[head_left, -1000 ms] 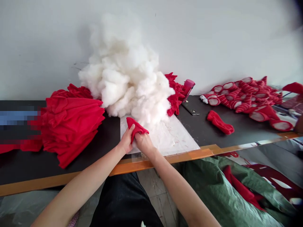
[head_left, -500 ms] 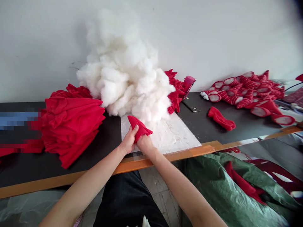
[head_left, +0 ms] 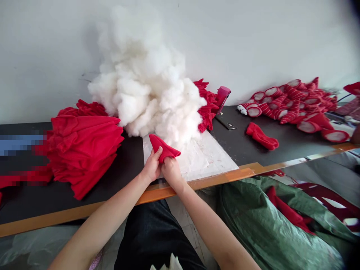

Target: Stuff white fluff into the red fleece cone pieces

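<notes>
A small pointed red fabric piece (head_left: 163,147) is held above the white sheet (head_left: 209,159), just in front of a tall heap of white fluffy stuffing (head_left: 157,97). My left hand (head_left: 153,164) grips its left side, thumb on top. My right hand (head_left: 171,169) is at its lower opening, fingers curled and partly hidden by the fabric; whether they hold anything inside cannot be seen. Left of the stuffing lies a big stack of red fabric pieces (head_left: 84,146).
On the dark table (head_left: 236,144) are a phone (head_left: 226,123), a pink object (head_left: 223,98), a lone red piece (head_left: 262,137) and a pile of stuffed red striped pieces (head_left: 292,99). A green sack (head_left: 253,213) stands below the taped edge at right.
The red piece and both hands have shifted slightly up and left. My right fingers look more curled at the opening. The whole view has moved a little.
</notes>
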`<state>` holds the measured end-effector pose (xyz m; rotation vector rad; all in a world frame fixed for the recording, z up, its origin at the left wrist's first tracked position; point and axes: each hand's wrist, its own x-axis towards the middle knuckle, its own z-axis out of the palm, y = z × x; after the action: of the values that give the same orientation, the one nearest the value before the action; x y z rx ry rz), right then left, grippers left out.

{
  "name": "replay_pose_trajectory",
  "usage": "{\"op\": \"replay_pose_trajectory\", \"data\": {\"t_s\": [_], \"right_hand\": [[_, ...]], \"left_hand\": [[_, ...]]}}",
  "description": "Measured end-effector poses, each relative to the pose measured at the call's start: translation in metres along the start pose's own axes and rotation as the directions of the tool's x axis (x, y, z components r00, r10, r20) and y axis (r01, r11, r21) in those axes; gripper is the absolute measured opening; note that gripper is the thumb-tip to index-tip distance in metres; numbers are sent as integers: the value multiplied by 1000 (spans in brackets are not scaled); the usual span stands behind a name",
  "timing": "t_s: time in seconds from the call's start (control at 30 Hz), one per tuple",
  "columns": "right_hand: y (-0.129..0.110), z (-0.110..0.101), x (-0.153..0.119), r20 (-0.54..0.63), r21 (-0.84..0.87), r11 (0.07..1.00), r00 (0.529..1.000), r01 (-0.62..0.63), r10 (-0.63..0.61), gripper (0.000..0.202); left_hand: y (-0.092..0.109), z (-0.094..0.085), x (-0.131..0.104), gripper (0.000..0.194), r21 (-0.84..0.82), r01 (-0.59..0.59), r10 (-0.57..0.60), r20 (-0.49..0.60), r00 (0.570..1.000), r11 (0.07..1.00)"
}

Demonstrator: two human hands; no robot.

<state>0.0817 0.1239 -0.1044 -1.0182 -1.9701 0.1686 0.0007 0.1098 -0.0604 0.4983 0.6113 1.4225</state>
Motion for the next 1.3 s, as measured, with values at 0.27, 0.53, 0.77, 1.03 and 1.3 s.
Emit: {"op": "replay_pose_trajectory", "data": {"t_s": [0.27, 0.53, 0.77, 1.03, 1.3], "right_hand": [[-30, -29, -16, -160, -146, 989, 987, 11, -35, 36], [-9, -22, -3, -111, 65, 984, 979, -167, 174, 20], [-19, -43, -13, -407, 170, 949, 858, -265, 313, 50], [-3, -54, 3, -178, 624, 674, 768, -395, 615, 22], [-21, -48, 3, -119, 688, 624, 791, -370, 600, 15]], "left_hand": [[18, -10, 11, 32, -59, 81, -82, -7, 997, 995], [5, 1, 0, 30, 27, 53, -54, 37, 998, 998], [12, -2, 3, 31, 94, 170, -176, 61, 983, 981], [4, 8, -14, 70, 515, -286, 196, 222, 955, 808], [13, -10, -14, 28, 761, -649, 611, 514, 602, -1]]}}
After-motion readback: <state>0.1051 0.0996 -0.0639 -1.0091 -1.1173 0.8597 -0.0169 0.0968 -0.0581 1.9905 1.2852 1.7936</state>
